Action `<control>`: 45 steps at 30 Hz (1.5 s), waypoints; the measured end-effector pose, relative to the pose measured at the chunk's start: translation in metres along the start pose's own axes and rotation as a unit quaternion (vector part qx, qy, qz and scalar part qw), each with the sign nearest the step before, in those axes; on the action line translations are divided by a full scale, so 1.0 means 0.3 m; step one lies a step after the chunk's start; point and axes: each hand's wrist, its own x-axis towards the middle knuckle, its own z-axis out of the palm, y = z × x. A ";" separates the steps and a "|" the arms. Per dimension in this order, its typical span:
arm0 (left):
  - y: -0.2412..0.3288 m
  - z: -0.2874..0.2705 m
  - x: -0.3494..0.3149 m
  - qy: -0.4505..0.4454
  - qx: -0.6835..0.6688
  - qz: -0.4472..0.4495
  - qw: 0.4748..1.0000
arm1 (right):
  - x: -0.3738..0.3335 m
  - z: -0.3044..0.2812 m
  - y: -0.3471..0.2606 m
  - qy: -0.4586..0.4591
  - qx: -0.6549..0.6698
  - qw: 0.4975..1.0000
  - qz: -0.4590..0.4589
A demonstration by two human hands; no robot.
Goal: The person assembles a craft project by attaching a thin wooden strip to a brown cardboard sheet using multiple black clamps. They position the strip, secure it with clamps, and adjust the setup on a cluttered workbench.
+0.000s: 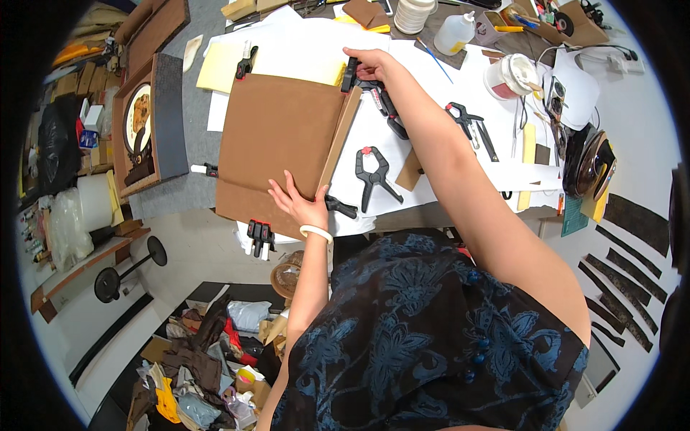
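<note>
A large brown leather-like panel (280, 136) lies over white paper on the table, with a fold line across its nearer part. A narrow brown strip (343, 133) stands along its right edge. My right hand (371, 66) is closed around a black spring clamp (350, 74) at the far right corner. My left hand (302, 207) rests with spread fingers on the panel's near right part, its thumb by the strip. Beside that hand, another black clamp (341, 207) sits at the strip's near end. More clamps grip the panel's far edge (246, 63), left edge (206, 169) and near edge (259, 235).
Right of the panel lie a loose spring clamp (375, 177) and another clamp (466, 118). Farther off stand a white squeeze bottle (456, 34) and an open white tub (509, 77). An open wooden box (147, 129) is on the left. Scraps (208, 359) pile up below the table.
</note>
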 end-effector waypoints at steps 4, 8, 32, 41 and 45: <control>-0.011 -0.004 -0.003 0.001 0.018 0.004 1.000 | -0.097 0.057 0.004 0.040 0.074 0.995 -0.051; -0.029 -0.003 -0.009 -0.003 0.023 0.012 1.000 | -0.134 0.017 -0.002 -0.007 0.089 0.995 -0.055; -0.026 0.022 -0.007 0.010 0.030 0.028 0.999 | -0.394 0.156 0.532 0.108 -0.269 0.932 -0.219; -0.057 0.027 -0.011 0.013 0.033 0.033 0.999 | -0.328 0.245 0.525 0.069 -0.060 0.957 -0.277; -0.046 0.029 -0.014 0.013 0.026 0.026 0.999 | -0.297 0.267 0.542 0.003 0.080 0.974 -0.212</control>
